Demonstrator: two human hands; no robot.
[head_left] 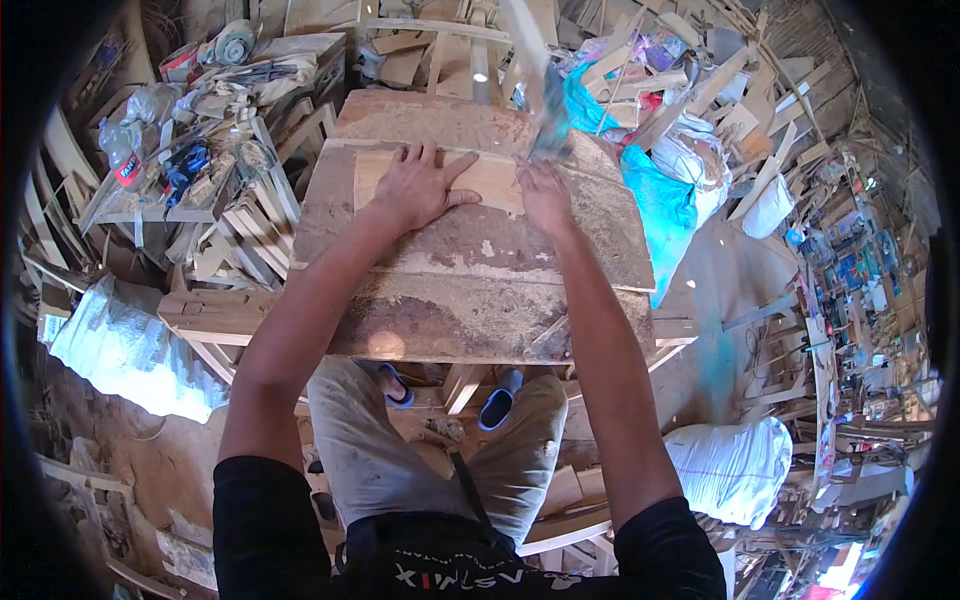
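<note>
A pale, flat wooden board (487, 178) lies across the far part of a worn wooden bench top (450, 310). My left hand (420, 188) presses on it, palm down, with the fingers and thumb spread. At the board's right end, my right hand (543, 195) is closed, its fingers curled in. Just beyond that hand rises a long, pale, strip-like thing (532, 45), smeared by motion, with a bluish blur near its lower end. Whether my fingers grip this strip is hidden.
On the left, a side table (150, 213) carries a plastic bottle (118, 150), a blue-and-black tool (184, 172) and clutter. Blue plastic sheeting (660, 205) hangs by the bench's right side. White sacks (735, 470) and heaps of wood offcuts (690, 75) surround the bench.
</note>
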